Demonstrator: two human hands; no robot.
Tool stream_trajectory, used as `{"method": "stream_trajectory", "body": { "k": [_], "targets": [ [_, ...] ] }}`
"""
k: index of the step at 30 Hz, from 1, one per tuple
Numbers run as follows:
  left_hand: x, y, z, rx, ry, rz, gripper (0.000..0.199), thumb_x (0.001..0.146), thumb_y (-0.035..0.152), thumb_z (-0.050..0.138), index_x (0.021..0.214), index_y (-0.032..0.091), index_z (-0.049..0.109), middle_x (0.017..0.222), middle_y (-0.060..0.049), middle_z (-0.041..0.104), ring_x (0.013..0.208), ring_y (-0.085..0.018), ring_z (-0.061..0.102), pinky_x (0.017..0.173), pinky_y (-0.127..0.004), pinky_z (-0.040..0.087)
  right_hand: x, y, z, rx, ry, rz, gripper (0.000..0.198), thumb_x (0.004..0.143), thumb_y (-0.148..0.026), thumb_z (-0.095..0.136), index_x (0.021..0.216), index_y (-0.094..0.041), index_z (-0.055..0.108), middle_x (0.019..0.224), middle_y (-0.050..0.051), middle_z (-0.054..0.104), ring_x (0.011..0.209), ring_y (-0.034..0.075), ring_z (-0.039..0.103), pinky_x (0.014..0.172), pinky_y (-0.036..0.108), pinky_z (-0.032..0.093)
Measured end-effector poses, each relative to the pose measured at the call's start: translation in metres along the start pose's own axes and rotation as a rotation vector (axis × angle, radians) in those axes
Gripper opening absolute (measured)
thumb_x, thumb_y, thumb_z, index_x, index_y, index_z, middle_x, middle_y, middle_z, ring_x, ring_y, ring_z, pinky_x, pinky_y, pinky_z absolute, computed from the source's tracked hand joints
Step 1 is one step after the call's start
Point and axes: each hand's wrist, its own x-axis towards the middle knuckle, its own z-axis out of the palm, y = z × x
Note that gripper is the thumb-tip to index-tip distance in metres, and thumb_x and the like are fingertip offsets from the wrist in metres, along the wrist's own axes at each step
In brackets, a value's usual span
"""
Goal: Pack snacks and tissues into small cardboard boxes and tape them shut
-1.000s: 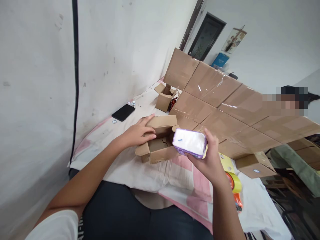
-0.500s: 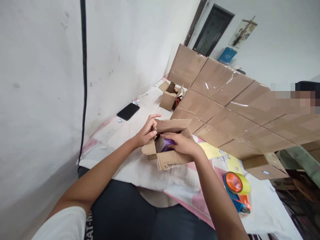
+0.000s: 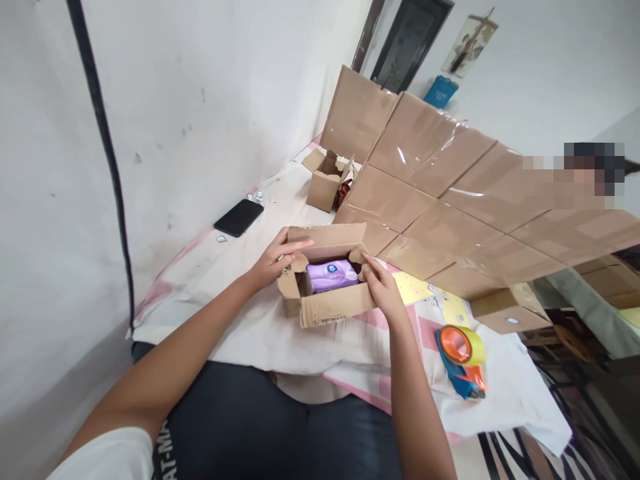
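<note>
An open cardboard box (image 3: 337, 308) lies on the cloth in front of me with its flaps folded outward. Inside it lies a purple plastic-wrapped pack (image 3: 331, 276) with a blue round logo, perhaps tissues or wipes. My left hand (image 3: 277, 259) grips the box at its left back corner, thumb and index finger reaching over the flap. At the opposite end, my right hand (image 3: 381, 283) holds the right end flap, fingers at its upper edge. Neither hand touches the pack.
A black phone (image 3: 239, 218) lies at the left by the wall. Farther back stands a small open box (image 3: 323, 190) near a red packet (image 3: 344, 193). Joined cardboard panels (image 3: 425, 193) form a barrier at right. A tape dispenser (image 3: 463, 363) sits right of my arm; a person is beyond the barrier.
My right hand has left the purple pack inside the box and moved to the right end flap. The pack now lies uncovered, logo up. My left hand stays at the left corner. The camera view has shifted.
</note>
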Motion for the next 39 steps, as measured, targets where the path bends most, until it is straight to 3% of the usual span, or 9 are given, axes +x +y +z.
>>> {"method": "stream_trajectory", "body": {
  "k": [4, 8, 13, 18, 21, 25, 29, 32, 39],
  "targets": [
    [0.004, 0.0, -0.023, -0.138, -0.255, -0.021, 0.045, 0.095, 0.055, 0.051, 0.122, 0.026, 0.073, 0.127, -0.011, 0.061, 0.122, -0.034, 0.058, 0.109, -0.051, 0.043, -0.005, -0.004, 0.008, 0.012, 0.097, 0.004, 0.05, 0.091, -0.034, 0.05, 0.137, -0.02, 0.064, 0.144, 0.008, 0.062, 0.136, 0.026, 0.056, 0.12, 0.051, 0.038],
    [0.01, 0.009, -0.039, -0.194, -0.505, -0.216, 0.051, 0.089, 0.056, 0.063, 0.132, 0.027, 0.064, 0.137, -0.012, 0.063, 0.128, -0.033, 0.058, 0.104, -0.044, 0.048, -0.01, -0.006, 0.011, 0.001, 0.138, 0.009, 0.05, 0.093, -0.035, 0.048, 0.137, -0.019, 0.064, 0.142, 0.009, 0.064, 0.135, 0.026, 0.057, 0.12, 0.05, 0.039],
    [0.006, 0.015, -0.009, -0.092, -0.183, -0.332, 0.046, 0.089, 0.043, 0.064, 0.131, 0.024, 0.063, 0.135, -0.009, 0.064, 0.116, -0.028, 0.063, 0.096, -0.038, 0.052, -0.01, -0.008, 0.013, -0.011, 0.137, 0.035, 0.05, 0.094, -0.037, 0.046, 0.138, -0.02, 0.064, 0.143, 0.008, 0.063, 0.136, 0.026, 0.056, 0.12, 0.049, 0.038],
    [0.0, 0.008, 0.017, -0.168, 0.049, -0.252, 0.084, 0.083, 0.033, 0.068, 0.158, 0.028, 0.031, 0.147, -0.011, 0.055, 0.116, -0.025, 0.063, 0.097, -0.04, 0.052, -0.019, -0.002, 0.011, 0.117, 0.139, 0.027, 0.059, 0.093, -0.046, 0.054, 0.147, -0.02, 0.055, 0.153, 0.011, 0.053, 0.143, 0.026, 0.048, 0.122, 0.048, 0.034],
    [0.002, 0.005, 0.013, -0.171, 0.037, -0.157, 0.073, 0.086, 0.031, 0.065, 0.153, 0.027, 0.039, 0.13, -0.01, 0.066, 0.113, -0.024, 0.063, 0.101, -0.043, 0.05, -0.039, 0.017, 0.016, 0.378, 0.224, 0.026, 0.065, 0.097, -0.051, 0.047, 0.155, -0.024, 0.041, 0.159, 0.012, 0.045, 0.145, 0.026, 0.046, 0.119, 0.05, 0.038],
    [0.006, 0.004, 0.0, -0.095, -0.057, -0.056, 0.026, 0.09, 0.034, 0.055, 0.106, 0.021, 0.071, 0.111, -0.01, 0.071, 0.123, -0.03, 0.057, 0.112, -0.049, 0.041, -0.072, 0.047, 0.029, 0.539, 0.402, 0.051, 0.064, 0.093, -0.047, 0.053, 0.151, -0.022, 0.045, 0.154, 0.017, 0.05, 0.139, 0.031, 0.053, 0.111, 0.054, 0.045],
    [0.006, 0.003, -0.003, -0.12, -0.064, -0.106, 0.03, 0.093, 0.035, 0.047, 0.105, 0.02, 0.07, 0.113, -0.011, 0.07, 0.125, -0.031, 0.056, 0.113, -0.051, 0.039, -0.078, 0.042, 0.034, 0.353, 0.357, -0.087, 0.069, 0.09, -0.045, 0.063, 0.152, -0.025, 0.042, 0.161, 0.015, 0.04, 0.147, 0.03, 0.043, 0.117, 0.053, 0.04],
    [0.005, 0.001, -0.001, -0.119, -0.06, -0.131, 0.034, 0.094, 0.039, 0.044, 0.106, 0.02, 0.07, 0.114, -0.011, 0.069, 0.126, -0.031, 0.054, 0.113, -0.05, 0.039, -0.059, 0.021, 0.03, 0.289, 0.409, -0.176, 0.052, 0.096, -0.049, 0.051, 0.141, -0.022, 0.054, 0.15, 0.015, 0.054, 0.142, 0.028, 0.05, 0.118, 0.053, 0.039],
    [0.006, 0.005, 0.002, -0.034, -0.092, 0.008, 0.04, 0.098, 0.054, 0.046, 0.107, 0.023, 0.069, 0.112, -0.011, 0.068, 0.12, -0.03, 0.056, 0.114, -0.052, 0.038, -0.016, -0.004, 0.029, 0.451, 0.484, -0.087, 0.036, 0.098, -0.052, 0.047, 0.093, -0.021, 0.065, 0.126, 0.01, 0.069, 0.121, 0.026, 0.064, 0.102, 0.047, 0.051]
  ]
}}
